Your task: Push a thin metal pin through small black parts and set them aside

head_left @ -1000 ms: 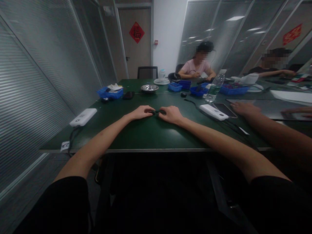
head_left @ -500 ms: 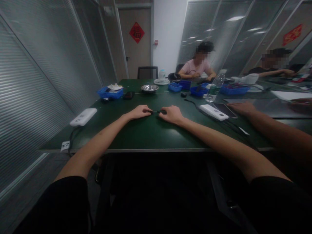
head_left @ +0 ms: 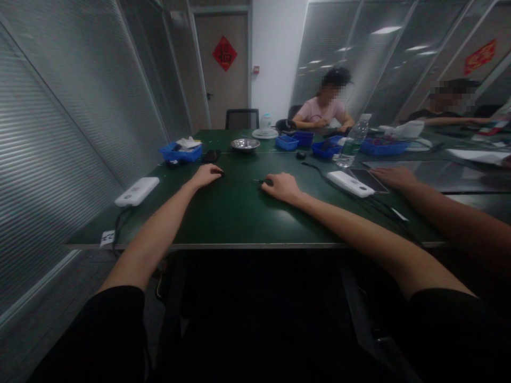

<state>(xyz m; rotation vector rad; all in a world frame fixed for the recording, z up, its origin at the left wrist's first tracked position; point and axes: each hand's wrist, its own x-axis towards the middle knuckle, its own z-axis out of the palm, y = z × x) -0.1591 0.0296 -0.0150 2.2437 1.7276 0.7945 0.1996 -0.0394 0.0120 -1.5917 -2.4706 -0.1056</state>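
My right hand (head_left: 282, 186) rests low over the green table (head_left: 235, 223), closed around a small dark-handled tool (head_left: 266, 182). A thin light-coloured metal shaft sticks out of it to the left; the frames do not show exactly what kind of tool it is. Further left, my left hand (head_left: 205, 175) has its fingers pinched on a small dark piece (head_left: 222, 173), mostly hidden by the fingertips. A gap of bare tabletop lies between the two hands. Behind the left hand is a black phone-like object (head_left: 211, 156).
A steel bowl (head_left: 245, 145) stands ahead, with a blue basket (head_left: 181, 152) at left and blue trays (head_left: 286, 142) at right. White cabled devices (head_left: 138, 191) flank my arms. A water bottle (head_left: 354, 141) and a neighbour's hand (head_left: 393, 175) are on the right.
My left hand has moved left, away from my right hand, with the small dark piece in its fingers. The tool's thin shaft now shows free. My right hand has stayed put.
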